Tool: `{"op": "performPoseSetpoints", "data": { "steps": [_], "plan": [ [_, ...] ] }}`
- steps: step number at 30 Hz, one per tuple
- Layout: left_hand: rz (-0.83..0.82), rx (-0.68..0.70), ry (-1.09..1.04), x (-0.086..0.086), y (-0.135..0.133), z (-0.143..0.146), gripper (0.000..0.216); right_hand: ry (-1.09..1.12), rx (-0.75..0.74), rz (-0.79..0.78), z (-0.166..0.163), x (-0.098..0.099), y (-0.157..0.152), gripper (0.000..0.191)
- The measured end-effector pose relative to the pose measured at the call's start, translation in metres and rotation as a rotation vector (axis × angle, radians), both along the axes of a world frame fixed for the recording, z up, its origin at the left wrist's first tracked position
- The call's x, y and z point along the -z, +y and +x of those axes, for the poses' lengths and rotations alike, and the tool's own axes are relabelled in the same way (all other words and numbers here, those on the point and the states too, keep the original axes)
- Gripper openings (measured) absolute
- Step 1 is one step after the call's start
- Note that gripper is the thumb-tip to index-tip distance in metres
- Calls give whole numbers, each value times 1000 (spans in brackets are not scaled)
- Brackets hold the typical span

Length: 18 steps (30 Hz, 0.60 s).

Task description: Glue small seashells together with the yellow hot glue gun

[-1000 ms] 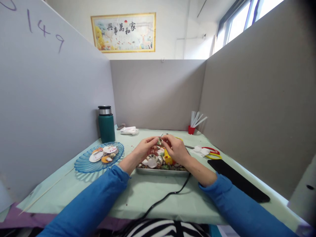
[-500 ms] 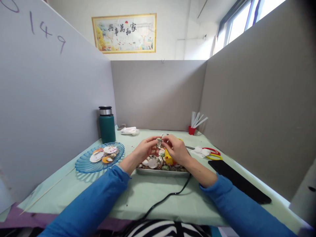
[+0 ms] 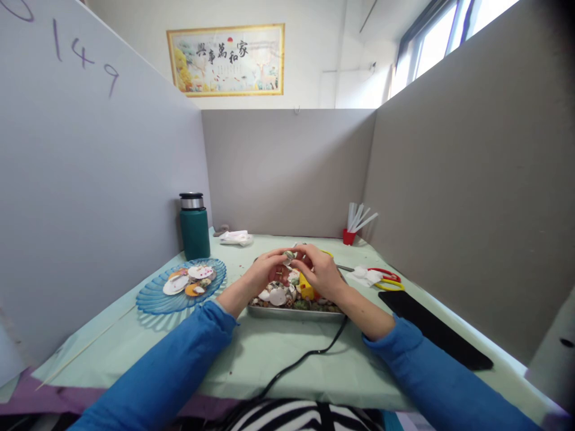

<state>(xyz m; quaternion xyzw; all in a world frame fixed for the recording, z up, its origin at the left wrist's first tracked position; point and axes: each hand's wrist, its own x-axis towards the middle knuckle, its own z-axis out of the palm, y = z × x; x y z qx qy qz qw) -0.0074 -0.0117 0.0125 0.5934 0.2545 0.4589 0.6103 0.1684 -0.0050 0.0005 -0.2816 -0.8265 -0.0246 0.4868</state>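
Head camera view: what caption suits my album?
Left hand holds a small greenish piece, right hand close by, above a tray of shells, blue plate at left.

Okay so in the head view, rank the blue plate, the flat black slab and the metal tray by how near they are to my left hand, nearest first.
From your left hand:
1. Metal tray: just below the hand.
2. Blue plate: off to your left.
3. Flat black slab: over on your right, farthest.
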Motion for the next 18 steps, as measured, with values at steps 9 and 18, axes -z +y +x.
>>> {"op": "performPoseSetpoints", "data": {
  "steps": [9,18],
  "plan": [
    [55,17,70,4,3,3,25,-66,-38,-15,0,-3,-2,27],
    [67,-13,37,7,2,-2,28,-35,-37,-48,-1,0,0,27]
  ]
}}
